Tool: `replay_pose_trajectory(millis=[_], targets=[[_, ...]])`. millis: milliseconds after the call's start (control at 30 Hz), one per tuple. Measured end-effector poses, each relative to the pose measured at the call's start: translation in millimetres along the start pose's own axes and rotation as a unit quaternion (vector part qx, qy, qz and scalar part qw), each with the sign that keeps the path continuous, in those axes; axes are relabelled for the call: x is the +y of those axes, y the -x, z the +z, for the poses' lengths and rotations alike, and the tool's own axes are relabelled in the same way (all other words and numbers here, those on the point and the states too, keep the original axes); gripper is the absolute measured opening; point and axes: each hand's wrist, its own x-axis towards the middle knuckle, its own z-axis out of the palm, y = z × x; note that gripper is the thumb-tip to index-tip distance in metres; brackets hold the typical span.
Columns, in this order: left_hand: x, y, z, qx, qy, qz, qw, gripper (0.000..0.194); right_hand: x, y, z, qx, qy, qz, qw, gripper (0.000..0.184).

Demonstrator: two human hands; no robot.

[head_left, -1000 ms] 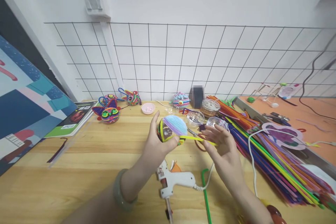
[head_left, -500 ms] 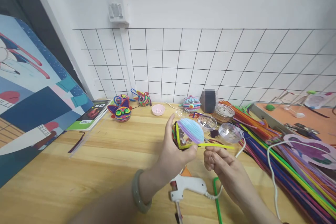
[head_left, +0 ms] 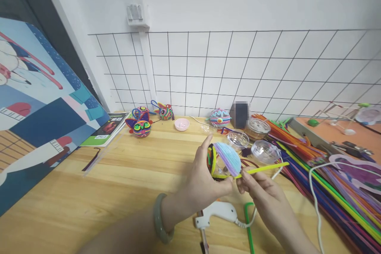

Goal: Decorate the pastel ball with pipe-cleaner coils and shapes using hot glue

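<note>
My left hand [head_left: 204, 180] is wrapped round a clear plastic ball [head_left: 230, 158] partly covered with rows of blue, purple and other coloured pipe cleaner. A yellow pipe cleaner [head_left: 272, 166] runs along the ball's lower edge, its loose end sticking out to the right. Close against the ball, my right hand [head_left: 263, 190] pinches that yellow strip between thumb and fingers. Beneath both hands lies a white glue gun [head_left: 222, 211], its front partly hidden by my left hand. A bent green pipe cleaner [head_left: 249, 226] rests beside its cord.
Pipe cleaner bundles [head_left: 330, 190] spread along the right, crossed by a white cable [head_left: 315, 190]. Behind the ball stand clear plastic half-shells [head_left: 264, 151] and a pink dish [head_left: 181, 124]. Finished colourful figures [head_left: 141, 127] sit back left, near a book [head_left: 104, 133] and a picture board [head_left: 44, 127].
My right fingers were apart by the yellow strip, then closed below it, and now pinch it beside the ball. The strip's free end points higher. The view has swung left.
</note>
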Motion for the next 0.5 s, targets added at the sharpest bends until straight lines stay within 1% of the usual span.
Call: replay_pose_trajectory(millis=[67, 167, 267, 500], targets=[[0.3, -0.1, -0.7, 0.003, -0.011, -0.010, 1.000, 0.095, -0.8, 0.8, 0.7, 0.016, 0.048, -0.026, 0.998, 0.035], [2.9, -0.9, -2.0, 0.005, 0.001, -0.025, 1.000, 0.094, -0.8, 2.1, 2.3, 0.042, 0.112, -0.064, 0.991, 0.038], [4.9, -2.3, -2.8, 0.006, 0.008, -0.034, 0.999, 0.095, 0.6, 2.9, 3.1, 0.050, 0.171, -0.093, 0.980, 0.039], [4.0, -6.1, -5.2, -0.012, -0.037, -0.048, 0.998, 0.097, -2.9, 5.0, 4.4, 0.045, 0.216, -0.143, 0.965, 0.037]])
